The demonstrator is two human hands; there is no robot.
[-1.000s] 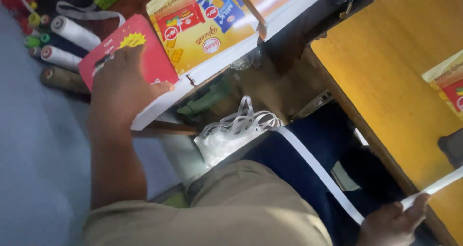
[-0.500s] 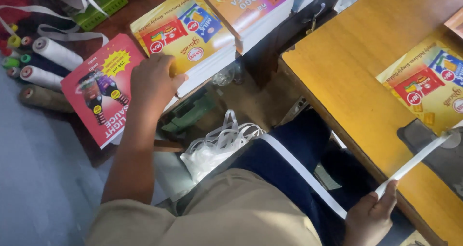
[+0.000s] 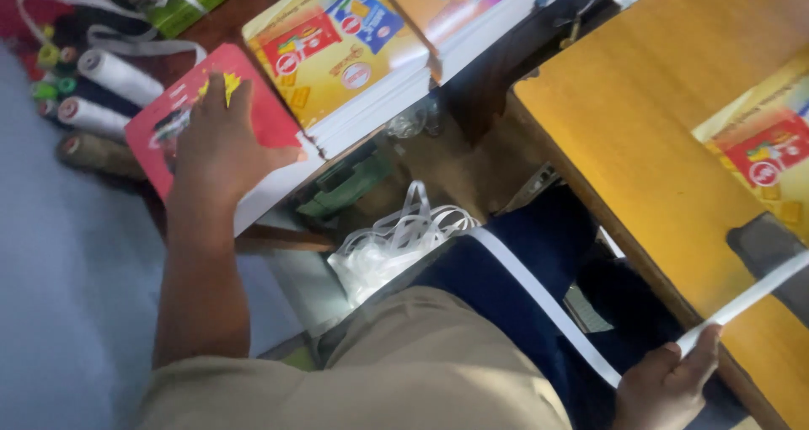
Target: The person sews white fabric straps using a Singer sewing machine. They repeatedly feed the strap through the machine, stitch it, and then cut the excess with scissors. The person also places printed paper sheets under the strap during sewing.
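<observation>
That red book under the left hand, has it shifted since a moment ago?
Cannot tell. The head camera itself swings between pictures. Against the yellow book stack beside it, the red book sits in much the same place, with the left hand flat on it.

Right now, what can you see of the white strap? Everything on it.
The white strap is a flat, narrow band, smooth like plastic or woven tape. The right hand pinches it near the lower right; from there one stretch runs up and right over the edge of the wooden table, and another runs up and left across the dark blue cloth on the lap. It ends in a loose tangle of white loops lying below the stacked books. It looks taut between hand and tangle, unbroken where visible.
</observation>
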